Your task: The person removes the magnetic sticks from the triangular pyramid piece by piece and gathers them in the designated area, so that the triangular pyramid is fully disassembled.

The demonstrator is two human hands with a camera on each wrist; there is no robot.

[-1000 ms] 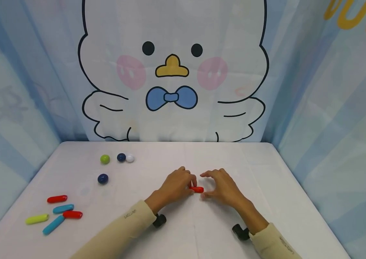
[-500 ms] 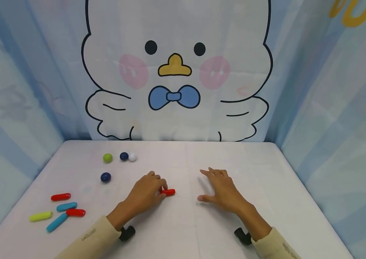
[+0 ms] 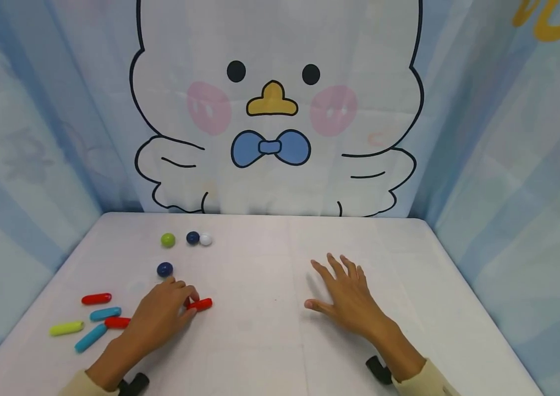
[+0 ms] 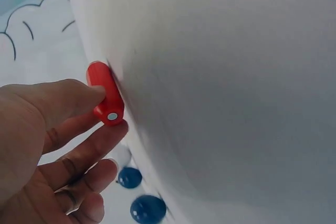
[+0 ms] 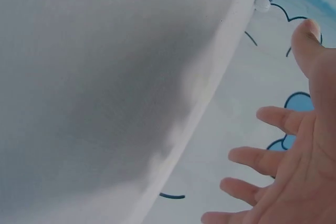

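Note:
My left hand point(image 3: 158, 314) pinches a short red rod point(image 3: 204, 304) between thumb and fingers, left of the table's middle. In the left wrist view, the same red rod point(image 4: 115, 99) shows a small pale disc in its near end. My right hand point(image 3: 351, 301) hovers over the table to the right, its fingers spread and holding nothing. Close to the left hand lie more rods: two red, a light blue rod point(image 3: 105, 313), another blue rod point(image 3: 91, 337) and a yellow-green rod point(image 3: 66, 328). The left hand partly hides the nearer red rod point(image 3: 116, 323).
Balls stand at the back left of the white table point(image 3: 260, 352): a green ball point(image 3: 168, 240), a dark blue ball point(image 3: 193, 238) beside a white ball point(image 3: 206, 239), and another dark blue ball point(image 3: 164, 269) nearer the left hand. Printed curtains point(image 3: 508, 220) border the table.
My left hand has carried the red rod leftward from beside the right hand toward the other rods. The right hand's fingers have spread wider while it stays near its place.

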